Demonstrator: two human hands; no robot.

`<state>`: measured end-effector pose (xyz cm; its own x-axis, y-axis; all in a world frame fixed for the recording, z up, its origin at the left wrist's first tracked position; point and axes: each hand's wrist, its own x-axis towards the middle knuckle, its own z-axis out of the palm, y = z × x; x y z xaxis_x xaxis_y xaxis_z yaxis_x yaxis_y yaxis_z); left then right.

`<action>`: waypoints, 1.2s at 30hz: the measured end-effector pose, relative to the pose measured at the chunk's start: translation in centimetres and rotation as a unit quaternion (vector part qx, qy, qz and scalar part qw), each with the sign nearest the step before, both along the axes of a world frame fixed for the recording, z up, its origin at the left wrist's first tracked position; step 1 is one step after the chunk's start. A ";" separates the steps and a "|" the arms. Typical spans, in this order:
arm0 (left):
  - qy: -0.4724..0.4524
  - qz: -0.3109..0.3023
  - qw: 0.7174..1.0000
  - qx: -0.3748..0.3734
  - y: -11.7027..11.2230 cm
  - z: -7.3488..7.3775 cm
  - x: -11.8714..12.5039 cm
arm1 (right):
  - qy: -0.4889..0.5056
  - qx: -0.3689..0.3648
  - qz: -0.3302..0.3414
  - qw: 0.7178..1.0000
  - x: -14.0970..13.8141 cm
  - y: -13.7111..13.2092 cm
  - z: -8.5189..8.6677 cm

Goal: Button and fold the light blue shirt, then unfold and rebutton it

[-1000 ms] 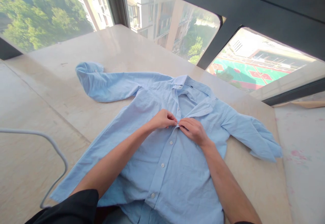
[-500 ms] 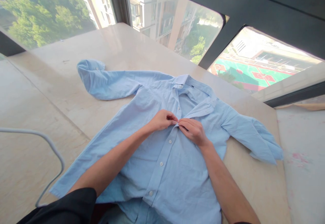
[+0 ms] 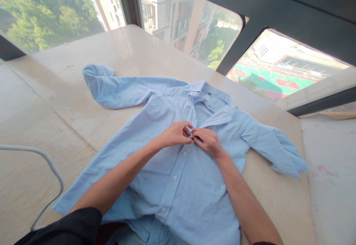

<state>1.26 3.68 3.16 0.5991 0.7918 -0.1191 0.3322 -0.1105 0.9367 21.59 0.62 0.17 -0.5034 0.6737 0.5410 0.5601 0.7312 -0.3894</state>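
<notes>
While the fingers (image 3: 187,123) of the left hand (image 3: 175,133) curve slightly apart at the placket (image 3: 179,166), those of the right hand (image 3: 208,140) pinch its edge; the blue shirt (image 3: 205,185) lies spread on the pale surface (image 3: 58,85), beside a gray cable (image 3: 27,149).

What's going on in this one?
A person has both bare hands on a light blue shirt spread on a pale stone-like surface by the windows. The left hand and right hand meet at the front opening, fingertips at the fabric edge; the exact grip is partly hidden. Below them the front lies closed, with three buttons showing; above, the collar is open. A grey cable lies at the left.
</notes>
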 end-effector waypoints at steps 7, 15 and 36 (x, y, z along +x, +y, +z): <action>0.153 0.051 0.973 0.166 -1.8 0.4 1.6 | 0.035 -0.036 -0.011 0.999 0.0 0.1 0.1; 0.134 0.158 0.958 0.200 -3.3 -1.5 2.3 | 0.080 -0.096 -0.018 0.992 0.2 0.1 -0.1; 0.128 0.159 0.953 0.226 -3.5 -2.9 2.2 | -0.008 -0.051 -0.021 0.998 1.1 0.5 -0.5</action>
<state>3.42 0.18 0.26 0.3177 0.9333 0.1677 0.6269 -0.3394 0.7013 22.66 1.13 -0.34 -0.4819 0.7455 0.4605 0.5959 0.6641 -0.4516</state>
